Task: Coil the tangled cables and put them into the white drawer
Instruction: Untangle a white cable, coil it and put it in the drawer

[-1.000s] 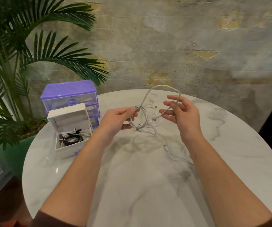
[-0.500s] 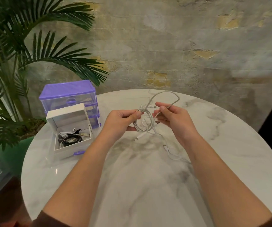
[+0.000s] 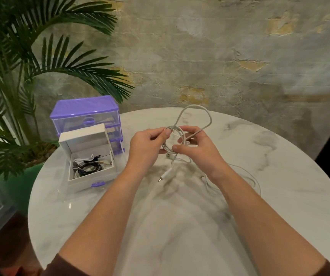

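A grey-white cable [image 3: 195, 108] is partly wound into a small coil held above the table's middle. My left hand [image 3: 146, 146] pinches the coil at its top left. My right hand [image 3: 198, 148] grips the coil's right side, and a loose loop rises from it toward the wall. Two plug ends hang below the coil. A second thin white cable [image 3: 247, 176] lies loose on the table under my right forearm. The white drawer [image 3: 92, 174] stands pulled out at the left, holding several black and white coiled cables.
A purple drawer unit [image 3: 84, 114] stands behind the white drawer on the round marble table [image 3: 180, 226]. A potted palm [image 3: 20, 76] leans over the table's left edge. A rough plastered wall rises behind.
My right hand has come back to the coil with another turn of cable. The free loop above has shrunk, and both hands now meet at the coil.
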Demonstrator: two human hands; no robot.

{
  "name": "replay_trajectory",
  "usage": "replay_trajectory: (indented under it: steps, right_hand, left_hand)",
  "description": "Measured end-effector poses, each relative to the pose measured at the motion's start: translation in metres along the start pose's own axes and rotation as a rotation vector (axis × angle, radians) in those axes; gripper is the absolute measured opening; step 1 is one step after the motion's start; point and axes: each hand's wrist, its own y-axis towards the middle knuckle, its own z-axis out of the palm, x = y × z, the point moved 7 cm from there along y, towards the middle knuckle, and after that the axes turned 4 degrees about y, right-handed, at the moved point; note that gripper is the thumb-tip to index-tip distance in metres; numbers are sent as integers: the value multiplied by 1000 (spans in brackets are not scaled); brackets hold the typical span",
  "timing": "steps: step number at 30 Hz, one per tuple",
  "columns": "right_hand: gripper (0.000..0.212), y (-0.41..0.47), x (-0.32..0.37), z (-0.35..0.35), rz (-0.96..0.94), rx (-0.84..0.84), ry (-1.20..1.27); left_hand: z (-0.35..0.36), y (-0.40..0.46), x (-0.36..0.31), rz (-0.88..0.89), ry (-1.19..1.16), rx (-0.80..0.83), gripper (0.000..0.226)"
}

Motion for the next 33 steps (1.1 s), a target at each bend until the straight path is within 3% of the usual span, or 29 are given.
replay_trajectory:
  steps: [4,15,23,28,33]
  right_hand:
    - [61,0,-8,-2,92,-7,-86]
    - [78,-4,-16,10,252,219,-58]
    - [59,-21,-28,21,407,529,-345]
    - [39,-18,-25,17,380,497,-331]
    - [49,-8,-19,15,340,276,-50]
  left_hand:
    - [-5,4,5,-21,-23,-49,16]
    - [-16,11,15,-50,7,-130,20]
    - [-36,13,13,-33,8,-269,27]
    - [-36,10,9,-1,22,-296,30]
    - [-23,7,6,62,89,-246,25]
